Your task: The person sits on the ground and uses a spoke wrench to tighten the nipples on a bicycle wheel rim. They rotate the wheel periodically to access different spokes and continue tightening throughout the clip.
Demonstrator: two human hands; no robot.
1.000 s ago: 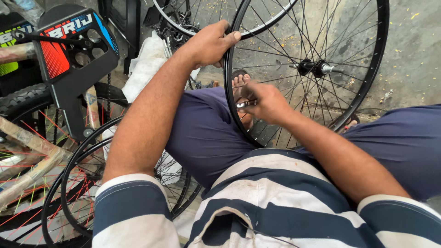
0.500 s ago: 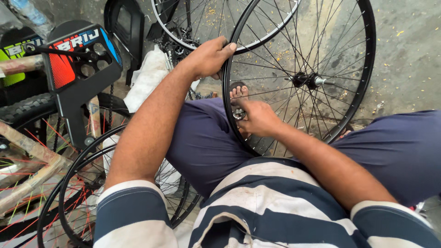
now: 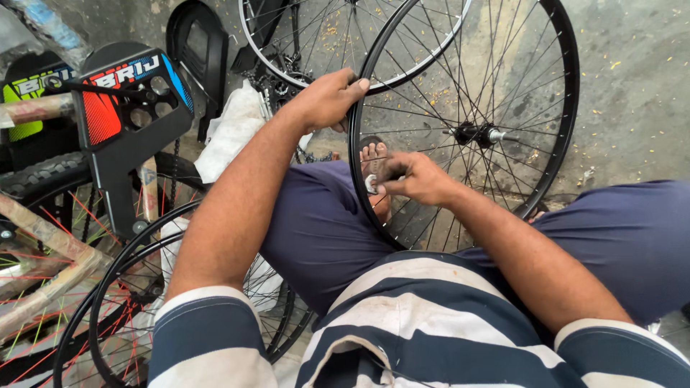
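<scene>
soft, even daylight, no hard glare

the concrete floor (image 3: 632,93) is brightly lit; shadows under the lap stay faint, the black wheel rim (image 3: 568,108) bows with wide-angle distortion (strongest near the edges), and focus is mostly sharp.

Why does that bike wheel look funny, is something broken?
Nothing looks broken. The black wheel has no tire, so its bare rim and thin spokes show. The left hand grips the rim while the right hand works at a spoke.

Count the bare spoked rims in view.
3. One black rim stands between the knees, gripped by the left hand, the right hand at its spokes. One behind at top. One lower left. Others may be hidden.
</scene>
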